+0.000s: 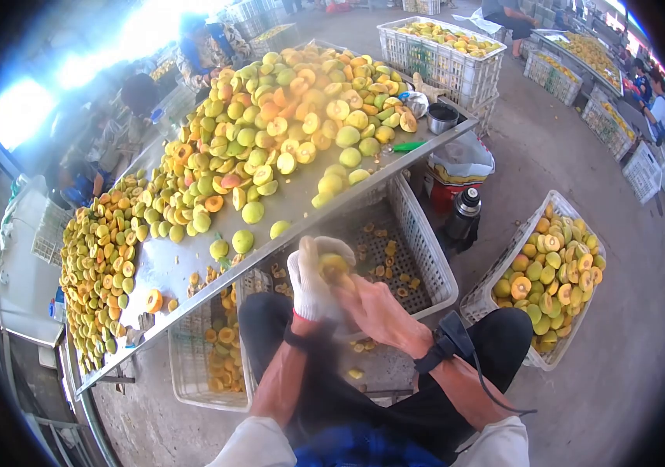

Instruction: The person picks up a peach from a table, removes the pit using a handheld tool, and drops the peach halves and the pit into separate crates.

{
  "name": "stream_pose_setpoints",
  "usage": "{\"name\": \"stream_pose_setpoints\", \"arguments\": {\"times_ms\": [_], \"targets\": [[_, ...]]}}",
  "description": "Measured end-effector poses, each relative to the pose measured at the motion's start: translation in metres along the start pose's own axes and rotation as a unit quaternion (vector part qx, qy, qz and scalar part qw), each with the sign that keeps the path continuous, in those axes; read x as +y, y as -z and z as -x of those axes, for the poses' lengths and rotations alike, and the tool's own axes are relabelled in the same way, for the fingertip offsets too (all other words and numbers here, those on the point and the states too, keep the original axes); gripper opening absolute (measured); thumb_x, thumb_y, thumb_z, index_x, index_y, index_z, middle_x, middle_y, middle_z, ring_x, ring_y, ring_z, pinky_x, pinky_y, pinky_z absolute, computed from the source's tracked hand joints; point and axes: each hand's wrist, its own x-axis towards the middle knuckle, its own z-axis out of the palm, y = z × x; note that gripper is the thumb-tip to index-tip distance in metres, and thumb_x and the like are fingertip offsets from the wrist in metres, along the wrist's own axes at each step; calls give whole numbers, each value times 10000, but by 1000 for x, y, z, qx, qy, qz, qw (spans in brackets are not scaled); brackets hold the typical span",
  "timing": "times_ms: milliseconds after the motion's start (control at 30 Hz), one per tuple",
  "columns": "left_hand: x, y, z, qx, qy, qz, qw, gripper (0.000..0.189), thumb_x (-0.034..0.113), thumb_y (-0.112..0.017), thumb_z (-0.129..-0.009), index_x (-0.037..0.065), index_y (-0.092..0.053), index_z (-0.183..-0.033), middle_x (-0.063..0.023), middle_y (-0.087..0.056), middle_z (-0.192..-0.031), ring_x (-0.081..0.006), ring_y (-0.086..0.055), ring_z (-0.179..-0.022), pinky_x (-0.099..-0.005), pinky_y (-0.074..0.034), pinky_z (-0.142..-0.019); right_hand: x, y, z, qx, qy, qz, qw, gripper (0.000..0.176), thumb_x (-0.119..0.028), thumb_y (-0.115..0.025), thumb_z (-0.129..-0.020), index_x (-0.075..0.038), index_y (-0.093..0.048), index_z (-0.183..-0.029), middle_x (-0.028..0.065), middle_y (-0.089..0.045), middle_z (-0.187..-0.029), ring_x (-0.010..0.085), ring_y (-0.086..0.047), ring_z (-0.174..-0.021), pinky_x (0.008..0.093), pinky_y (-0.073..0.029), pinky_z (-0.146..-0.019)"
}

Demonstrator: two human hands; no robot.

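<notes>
L hand [308, 279] gloved, grasping fruit [334, 268] | R hand [378, 310] at it, grip blurred, can't tell | crate [424, 249] w/ pcs [389, 270] below

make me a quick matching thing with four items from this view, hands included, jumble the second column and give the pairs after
Column one
1. left hand
2. right hand
3. handled fruit
4. metal cup

Column two
A. at the right-hand corner of the table
B. bare, with no glove
C. blurred, between the two hands
D. in a white glove

Right pairs: 1-D, 2-B, 3-C, 4-A
</notes>
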Motion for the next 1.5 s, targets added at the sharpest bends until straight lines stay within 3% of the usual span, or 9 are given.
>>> {"name": "stream_pose_setpoints", "arguments": {"times_ms": [300,533,633,833,1033,1133,1267,1300,1500], "targets": [[-5,9,5,44,1,10,999,781,549,-271,-1114,-36,-713,-847,-91,-699,-772,-147,-621,-674,-266,-479,-644,15,-19,-4,18,75,83,994,294,-210,-588,-1031,25,-567,-1207,319,-637,-829,518,-650,-811,521,-510,-659],[-7,8,3,40,2,21,999,779,530,-275,-1109,-38,-712,-803,-100,-701,-747,-159,-625,-656,-266,-473,-631,10,-26,0,15,77,-51,996,241,-203,-544,-1043,17,-593,-1128,274,-623,-773,497,-634,-726,499,-501,-635],[-9,15,0,-15,41,33,999,764,524,-302,-1102,-38,-714,-788,-107,-700,-738,-165,-631,-650,-268,-472,-620,10,-18,-1,35,121,-73,989,314,-291,-526,-1069,9,-610,-1033,164,-559,-604,379,-605,-560,443,-477,-558],[-2,16,-5,-90,54,33,994,726,504,-354,-1092,-37,-717,-771,-119,-695,-722,-187,-639,-641,-291,-477,-600,-8,9,5,-196,-194,-341,898,559,-513,-480,-1093,-103,-492,-712,-68,-390,-592,37,-359,-461,246,-271,-399],[-23,7,-16,-74,108,217,967,692,494,-364,-1091,-27,-679,-761,-152,-668,-726,-227,-634,-638,-321,-495,-590,-1,-15,7,-156,-176,-480,845,497,-491,-463,-1102,-127,-445,-763,-66,-347,-576,34,-311,-418,229,-239,-366],[-22,-3,-18,-20,155,288,945,646,489,-383,-1093,-11,-657,-789,-161,-664,-762,-244,-637,-650,-337,-507,-579,-18,-24,11,-45,-169,-401,899,484,-489,-459,-1104,-140,-434,-771,-86,-340,-602,8,-292,-422,208,-216,-370],[-19,5,-18,33,136,247,959,587,507,-414,-1091,24,-670,-878,-121,-684,-798,-219,-654,-665,-330,-524,-576,-2,-37,12,144,73,-81,984,417,-380,-528,-1088,-2,-564,-915,151,-593,-635,331,-591,-530,407,-471,-535],[-13,6,-22,93,132,257,953,582,513,-413,-1091,27,-671,-899,-117,-688,-802,-216,-658,-666,-327,-527,-577,-14,-28,20,108,3,-80,991,380,-334,-530,-1069,39,-591,-1034,278,-611,-755,474,-653,-728,483,-497,-644],[49,86,4,232,-62,-38,970,461,401,-467,-1067,17,-694,-950,-133,-700,-828,-215,-669,-725,-336,-527,-669,3,-7,17,117,-2,199,973,376,-347,-599,-1043,11,-547,-941,265,-663,-734,463,-689,-727,518,-526,-611]]}}
